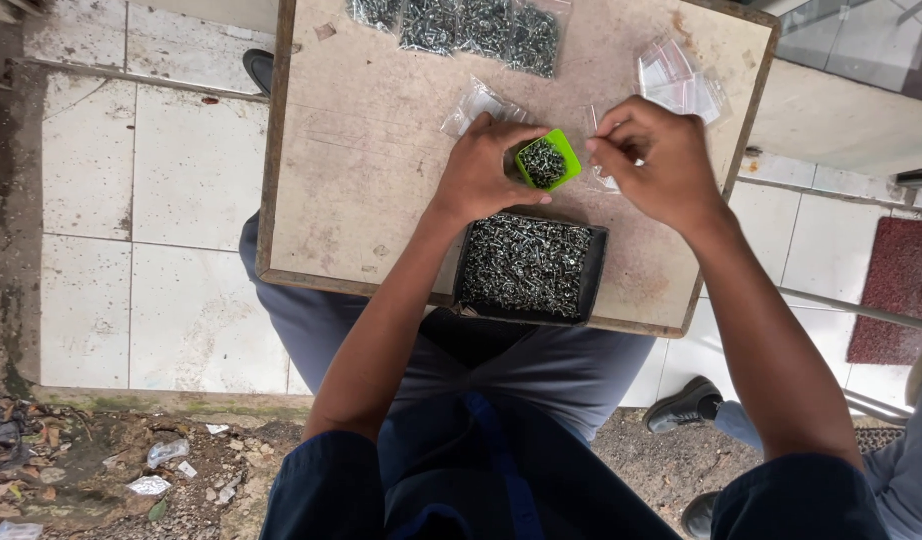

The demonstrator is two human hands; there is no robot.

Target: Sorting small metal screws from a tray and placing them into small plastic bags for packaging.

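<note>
Setting: outdoor or semi-outdoor floor of pale square tiles [161,180], stained along the left edge, with a strip of dirt and litter [131,470] at the lower left. A dark red mat [896,290] lies at the right edge. A second person's dark shoe [686,405] and blue trouser leg show at the lower right.

Work surface: a small square wooden desk [361,200] with a worn, pale top stands over the seated person's lap.

Items on the desk: 1 black rectangular tray [593,275] at the near edge, filled with small silver screws. At the far edge, several clear bags of screws [481,28], already filled. At the far right, a stack of empty clear plastic bags [681,80]. 1 further loose clear bag [471,102] lies just beyond the left hand.

Left hand [481,175]: closed around a small green cup [547,162], thumb and fingers pinching its rim. The cup is tilted toward the right hand and holds a portion of screws. It sits just above the far edge of the tray.

Right hand [656,160]: fingers curled together, pinching a small clear bag [601,178] that hangs just beside the cup. The bag's mouth is largely hidden by the fingers; whether it is open cannot be told.

Both hands are near each other at the desk's centre, not touching.
</note>
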